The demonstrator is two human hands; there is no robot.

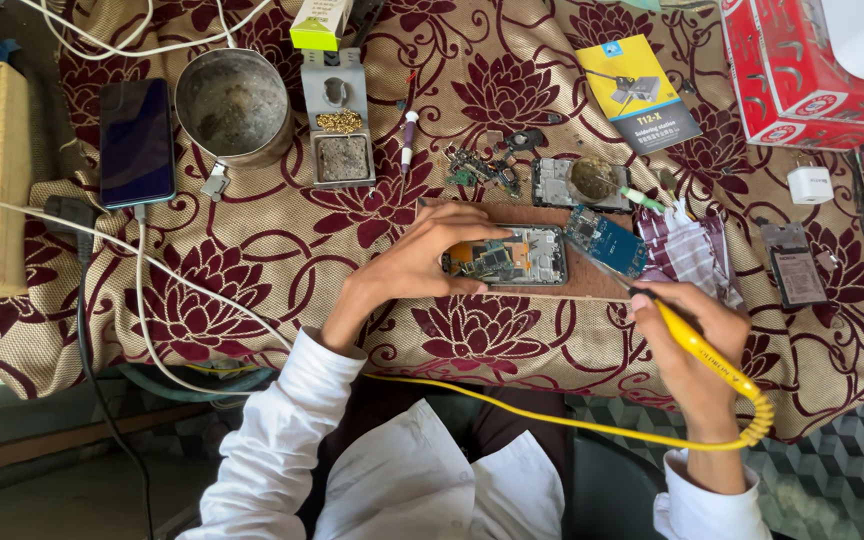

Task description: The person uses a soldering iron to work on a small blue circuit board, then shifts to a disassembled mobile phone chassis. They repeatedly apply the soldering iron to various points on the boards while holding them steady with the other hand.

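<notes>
An opened phone [512,256] with its circuit board showing lies on a brown board [592,285] at the table's middle. My left hand [414,262] grips the phone's left end, fingers over its top and bottom edges. My right hand [697,340] holds a yellow soldering iron [692,345] like a pen; its thin tip points up-left toward the phone's right end. A coiled yellow cable [758,420] runs from the iron back across my lap. A blue circuit board [607,240] lies just right of the phone.
A metal cup [232,105], a soldering stand [339,120] with brass wool, a dark smartphone [136,142] on a white cable, loose phone parts [487,168], a small booklet [639,92], a red box [802,70], a white charger [810,184] and a checked cloth [687,250] lie on the floral cloth.
</notes>
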